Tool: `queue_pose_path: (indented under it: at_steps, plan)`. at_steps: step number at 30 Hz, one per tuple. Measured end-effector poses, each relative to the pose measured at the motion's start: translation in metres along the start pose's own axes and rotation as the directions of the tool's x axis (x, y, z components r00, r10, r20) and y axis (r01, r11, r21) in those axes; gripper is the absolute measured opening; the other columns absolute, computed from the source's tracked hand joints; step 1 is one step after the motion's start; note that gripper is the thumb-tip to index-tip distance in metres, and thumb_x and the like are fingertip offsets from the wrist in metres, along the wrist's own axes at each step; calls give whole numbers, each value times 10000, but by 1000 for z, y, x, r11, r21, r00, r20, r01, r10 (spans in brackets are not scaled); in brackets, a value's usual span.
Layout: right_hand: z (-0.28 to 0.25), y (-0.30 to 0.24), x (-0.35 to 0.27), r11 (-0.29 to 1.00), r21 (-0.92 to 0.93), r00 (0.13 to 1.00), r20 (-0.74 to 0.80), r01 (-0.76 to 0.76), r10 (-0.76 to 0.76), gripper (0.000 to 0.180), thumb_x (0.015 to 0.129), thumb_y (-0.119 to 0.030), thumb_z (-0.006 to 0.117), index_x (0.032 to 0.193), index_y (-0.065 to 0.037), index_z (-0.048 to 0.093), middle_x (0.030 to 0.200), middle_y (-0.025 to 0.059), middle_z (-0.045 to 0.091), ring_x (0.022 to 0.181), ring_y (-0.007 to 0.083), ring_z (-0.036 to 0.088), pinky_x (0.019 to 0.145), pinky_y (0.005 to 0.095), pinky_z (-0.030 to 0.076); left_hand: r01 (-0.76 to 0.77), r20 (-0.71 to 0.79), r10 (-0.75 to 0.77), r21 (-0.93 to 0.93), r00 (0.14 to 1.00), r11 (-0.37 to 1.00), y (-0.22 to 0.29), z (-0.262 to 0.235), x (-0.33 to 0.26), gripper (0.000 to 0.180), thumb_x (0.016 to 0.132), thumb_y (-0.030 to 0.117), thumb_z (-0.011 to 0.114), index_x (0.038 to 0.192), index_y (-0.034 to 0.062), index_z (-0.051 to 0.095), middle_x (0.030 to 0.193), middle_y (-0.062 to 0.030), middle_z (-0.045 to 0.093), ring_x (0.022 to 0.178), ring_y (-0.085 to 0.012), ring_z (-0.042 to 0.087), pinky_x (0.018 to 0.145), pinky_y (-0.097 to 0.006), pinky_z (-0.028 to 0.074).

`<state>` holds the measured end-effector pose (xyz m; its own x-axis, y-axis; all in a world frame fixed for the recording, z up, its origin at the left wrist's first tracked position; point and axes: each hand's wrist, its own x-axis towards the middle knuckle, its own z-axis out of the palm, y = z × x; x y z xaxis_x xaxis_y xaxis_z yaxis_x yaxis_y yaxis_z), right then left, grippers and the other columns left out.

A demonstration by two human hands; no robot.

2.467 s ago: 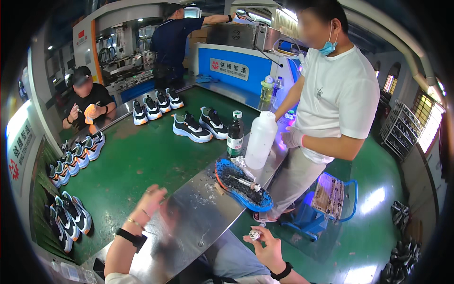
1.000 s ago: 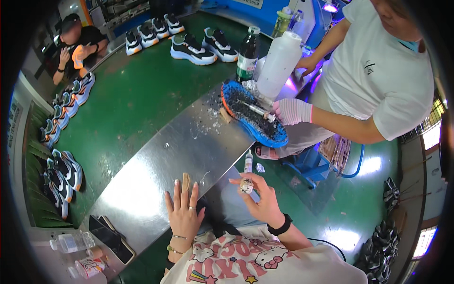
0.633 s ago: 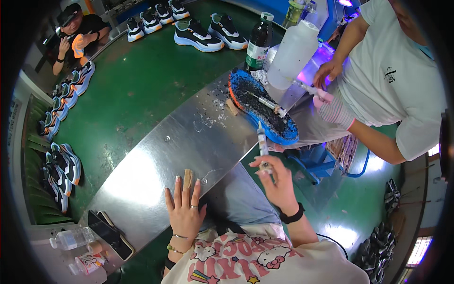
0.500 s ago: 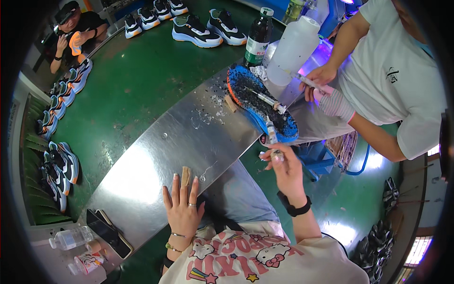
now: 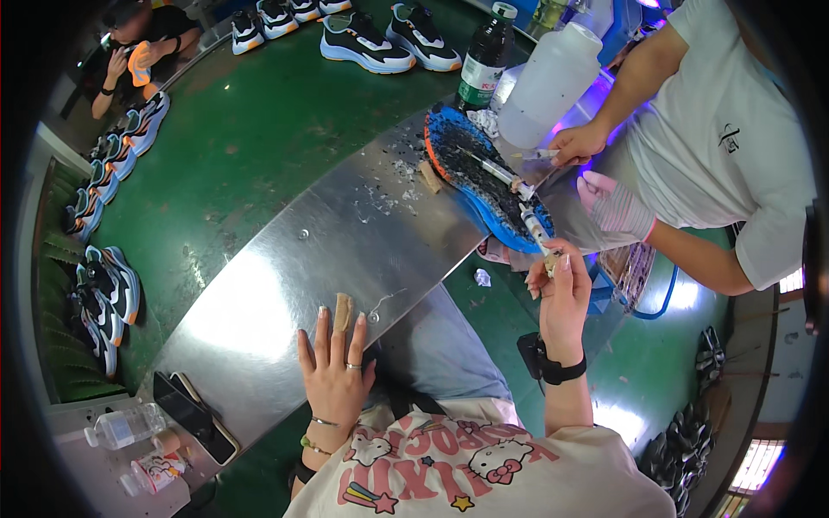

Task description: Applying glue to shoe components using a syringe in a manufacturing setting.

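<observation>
My left hand [image 5: 334, 380] rests flat on the metal tabletop [image 5: 380, 250], fingers spread. Beside its fingertips lies a small tan strip [image 5: 343, 313]. My right hand [image 5: 566, 293] is closed around the taped rear end of a syringe [image 5: 536, 228]. The syringe's front end reaches over the lower end of a blue, sole-shaped tray [image 5: 447, 127] with an orange edge, covered in black crumbs. Another syringe [image 5: 496, 171] lies slantwise on the tray, close to mine; I cannot tell whether they touch.
Across from me a co-worker's bare hand [image 5: 579, 143] holds a syringe [image 5: 537, 154]; their gloved hand [image 5: 615, 204] is apart from it. Behind the tray stand a dark bottle [image 5: 485, 60] and a white jug [image 5: 550, 86]. Sneakers [image 5: 367, 45] line the green surface. Phones [image 5: 197, 417] lie lower left.
My right hand has moved right and up, turning the syringe slightly. The co-worker's gloved hand has come away from their syringe. My left hand stays put.
</observation>
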<state>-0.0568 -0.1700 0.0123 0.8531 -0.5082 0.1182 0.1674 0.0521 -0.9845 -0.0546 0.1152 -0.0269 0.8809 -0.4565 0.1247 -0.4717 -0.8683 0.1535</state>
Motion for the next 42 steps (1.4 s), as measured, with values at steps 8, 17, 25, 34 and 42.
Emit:
queue_pose_path:
  at_steps: [8, 17, 25, 34, 42]
  plan:
    - [6, -2, 5, 974, 17, 963, 156, -225, 220, 232, 862, -66, 435, 1047, -26, 567, 499, -24, 406, 412, 44, 350, 394, 205, 248, -53, 234, 135, -329, 963, 943, -26, -53, 18, 648, 694, 319, 712, 1259, 96, 487, 1315, -140, 403, 1260, -348, 339, 1021, -520, 260]
    - [-6, -7, 16, 953, 258, 974, 199, -159, 108, 296, 932, -297, 415, 879, -20, 502, 482, 35, 406, 386, 102, 353, 379, 243, 256, 420, 445, -109, -887, 889, -195, -124, -16, 306, 407, 912, 242, 482, 1198, -44, 439, 1143, -149, 577, 1076, -230, 547, 933, -331, 430]
    - [-18, -2, 29, 930, 225, 954, 147, -291, 262, 342, 918, -321, 431, 909, 16, 491, 564, 91, 466, 406, 149, 438, 388, 260, 348, 311, 617, -145, -569, 773, -762, -28, 77, 510, 617, 845, 437, 545, 1235, -1, 354, 1160, -223, 507, 974, -390, 554, 870, -498, 455]
    - [-12, -7, 12, 958, 249, 973, 213, -145, 92, 511, 905, -498, 415, 906, 10, 470, 580, 62, 451, 422, 118, 431, 388, 232, 309, 179, 178, -24, -983, 984, 43, -104, 37, 474, 276, 804, 334, 653, 936, 117, 548, 610, -9, 402, 443, -73, 360, 390, -162, 259]
    - [-12, -8, -4, 993, 41, 965, 247, -106, 93, 537, 877, -528, 468, 843, 5, 521, 515, 37, 487, 434, 81, 459, 415, 210, 319, 401, 346, 203, -797, 916, -452, -159, -17, 155, 592, 928, 403, 411, 1329, -25, 332, 1275, -194, 473, 1070, -161, 551, 667, -187, 506]
